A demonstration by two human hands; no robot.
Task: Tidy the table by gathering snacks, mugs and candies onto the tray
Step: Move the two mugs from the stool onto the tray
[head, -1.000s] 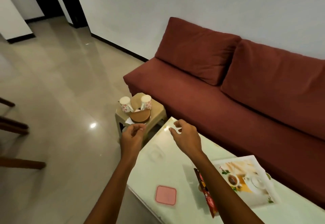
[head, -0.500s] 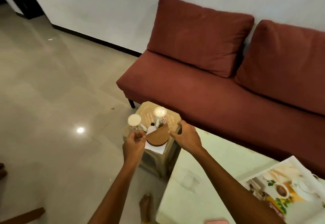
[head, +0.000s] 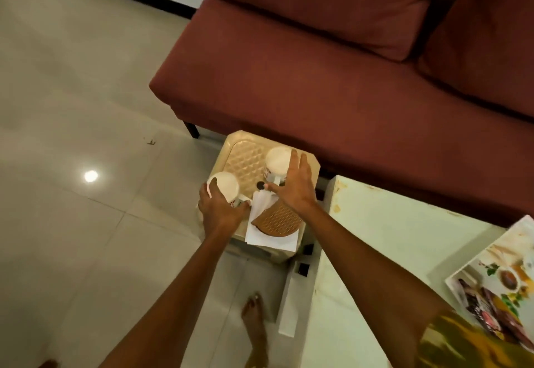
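Head view, looking steeply down. Two white mugs upright on a small beige plastic stool (head: 245, 162) standing just beside a maroon sofa (head: 318, 84). Left hand (head: 219, 208) wrapped round the near left mug (head: 226, 187), fingers (head: 208, 191) clamped on its side by the handle. Right hand (head: 293, 185) against the far right mug (head: 277, 162), fingers (head: 300, 162) spread apart along its side, thumb by the handle, grip not closed. Between the mugs, a small dark round object (head: 260, 185), too small to identify. Near edge of the stool: white paper (head: 260, 234) under a round brown woven coaster (head: 278, 220). To the right, pale green worktop (head: 375, 240), apart from the stool, carrying a printed tray (head: 497, 263) at the far right edge with dark snack packets (head: 488, 307) lying on it. Bare foot (head: 254, 321) on the tiled floor (head: 72, 107) below.
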